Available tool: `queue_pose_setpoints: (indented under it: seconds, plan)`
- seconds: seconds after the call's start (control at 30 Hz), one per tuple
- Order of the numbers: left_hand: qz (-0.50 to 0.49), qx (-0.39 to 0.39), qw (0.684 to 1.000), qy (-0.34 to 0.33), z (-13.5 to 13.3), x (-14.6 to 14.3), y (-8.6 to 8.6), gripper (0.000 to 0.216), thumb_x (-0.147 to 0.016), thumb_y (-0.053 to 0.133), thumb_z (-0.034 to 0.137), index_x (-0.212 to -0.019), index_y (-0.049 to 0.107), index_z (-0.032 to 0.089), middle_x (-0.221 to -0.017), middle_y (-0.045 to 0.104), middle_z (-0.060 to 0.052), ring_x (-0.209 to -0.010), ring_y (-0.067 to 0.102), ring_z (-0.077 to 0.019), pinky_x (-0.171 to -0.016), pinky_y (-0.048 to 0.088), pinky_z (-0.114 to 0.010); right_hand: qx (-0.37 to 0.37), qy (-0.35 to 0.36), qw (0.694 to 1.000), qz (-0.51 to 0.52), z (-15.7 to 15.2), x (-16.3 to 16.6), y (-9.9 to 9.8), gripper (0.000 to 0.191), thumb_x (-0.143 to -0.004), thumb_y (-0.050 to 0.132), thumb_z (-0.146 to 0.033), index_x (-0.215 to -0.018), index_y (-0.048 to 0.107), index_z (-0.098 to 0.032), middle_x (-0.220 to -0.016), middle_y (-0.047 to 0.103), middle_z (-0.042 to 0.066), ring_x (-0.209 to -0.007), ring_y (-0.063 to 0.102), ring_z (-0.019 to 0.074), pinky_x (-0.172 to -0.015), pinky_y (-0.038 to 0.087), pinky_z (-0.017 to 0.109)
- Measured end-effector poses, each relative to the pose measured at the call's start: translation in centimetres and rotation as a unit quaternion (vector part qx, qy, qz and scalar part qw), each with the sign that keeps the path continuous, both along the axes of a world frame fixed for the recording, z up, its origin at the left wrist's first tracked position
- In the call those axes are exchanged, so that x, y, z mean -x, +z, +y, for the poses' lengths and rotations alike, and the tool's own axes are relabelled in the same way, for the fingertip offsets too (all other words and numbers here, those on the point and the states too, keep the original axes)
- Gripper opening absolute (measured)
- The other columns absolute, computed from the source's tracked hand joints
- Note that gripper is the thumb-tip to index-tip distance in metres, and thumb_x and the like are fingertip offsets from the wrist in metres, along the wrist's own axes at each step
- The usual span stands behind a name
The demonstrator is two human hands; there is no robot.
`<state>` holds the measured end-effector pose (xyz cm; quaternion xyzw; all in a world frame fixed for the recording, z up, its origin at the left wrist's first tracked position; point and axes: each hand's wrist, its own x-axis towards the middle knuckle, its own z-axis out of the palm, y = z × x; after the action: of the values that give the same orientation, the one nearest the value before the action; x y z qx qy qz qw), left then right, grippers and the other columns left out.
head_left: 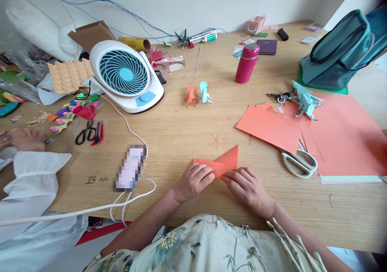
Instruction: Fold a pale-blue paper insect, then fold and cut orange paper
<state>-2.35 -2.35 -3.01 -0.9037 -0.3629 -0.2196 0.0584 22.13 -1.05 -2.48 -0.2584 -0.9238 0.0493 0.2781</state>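
A folded piece of orange paper (225,162) lies on the table in front of me, one pointed flap rising to the upper right. My left hand (196,179) presses its lower left part, fingers curled over the edge. At the lower right corner, my right hand (246,186) pinches the paper near the fold. Beyond the hands stand two small folded-paper figures, one orange (190,95) and one light blue (204,93). Loose orange sheets (269,127) lie to the right, partly over white-handled scissors (299,164). My fingertips hide part of the paper's lower edge.
A white fan (127,76) stands at the left, with a phone (130,168) and its cable nearer. Black scissors (86,133) lie beside another person's hands (26,139). A pink thermos (247,62), a teal bag (335,54) and a blue paper figure (306,100) are at the right.
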Motion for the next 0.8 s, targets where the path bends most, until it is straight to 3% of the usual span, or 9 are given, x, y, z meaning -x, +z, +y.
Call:
queue_pose_setpoints:
  seconds: [0.2,0.53,0.8]
  plan:
    - [-0.029,0.027,0.999,-0.002,0.1,0.2,0.0,0.014,-0.095,0.052,0.013,-0.098,0.065,0.017,-0.101,0.072,-0.005,-0.094,0.063,-0.0164,-0.086,0.05,-0.031,0.032,-0.018,0.999,0.0,0.0,-0.1,-0.8,0.02,-0.097,0.05,-0.009,-0.108,0.064,-0.017,-0.1,0.071,0.009,-0.082,0.057,0.0195,-0.075,0.043,0.034]
    - [0.002,0.073,0.997,-0.017,0.0,0.2,0.2,0.02,-0.097,0.047,0.015,-0.097,0.066,0.019,-0.095,0.071,-0.006,-0.088,0.064,-0.0173,-0.08,0.052,-0.032,0.061,-0.029,0.997,-0.023,-0.3,-0.2,-1.2,0.019,-0.097,0.048,-0.01,-0.103,0.065,-0.017,-0.098,0.07,0.009,-0.08,0.059,0.0192,-0.074,0.044,0.034]
    - [-0.032,0.13,0.991,-0.021,0.2,0.2,0.3,0.016,-0.096,0.05,0.013,-0.099,0.065,0.017,-0.101,0.07,-0.007,-0.098,0.063,-0.0184,-0.09,0.051,-0.035,0.061,-0.033,0.997,-0.022,-0.3,-0.3,-1.4,0.021,-0.097,0.047,-0.009,-0.107,0.064,-0.017,-0.099,0.07,0.009,-0.081,0.06,0.0199,-0.076,0.046,0.035]
